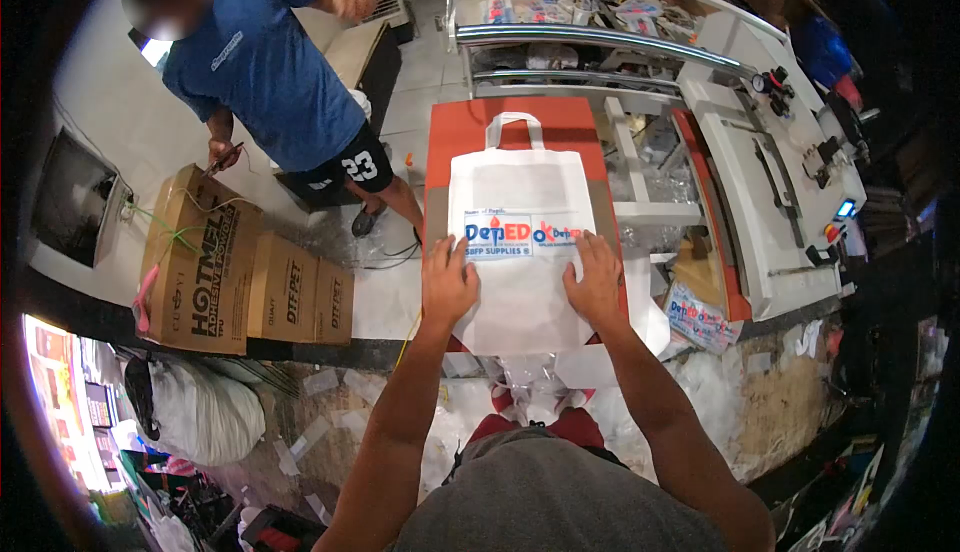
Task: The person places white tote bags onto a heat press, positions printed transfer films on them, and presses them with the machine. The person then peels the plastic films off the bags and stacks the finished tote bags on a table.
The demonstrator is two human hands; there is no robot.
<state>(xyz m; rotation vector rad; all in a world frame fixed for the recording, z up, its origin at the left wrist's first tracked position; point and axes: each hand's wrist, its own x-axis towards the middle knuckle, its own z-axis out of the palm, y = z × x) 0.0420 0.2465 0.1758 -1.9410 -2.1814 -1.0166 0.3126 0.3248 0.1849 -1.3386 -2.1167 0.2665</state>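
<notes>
A white tote bag with printed red and blue lettering lies flat on a red-orange platen, its handle loop pointing away from me. On the bag's left edge rests my left hand, fingers spread beside the print. My right hand lies on the right edge with its fingers apart, close to the end of the lettering. Neither hand grips anything.
A heat press machine with metal rails stands at the right. Another person in a blue shirt stands at the upper left. Cardboard boxes sit at the left. Printed bags lie at the lower right.
</notes>
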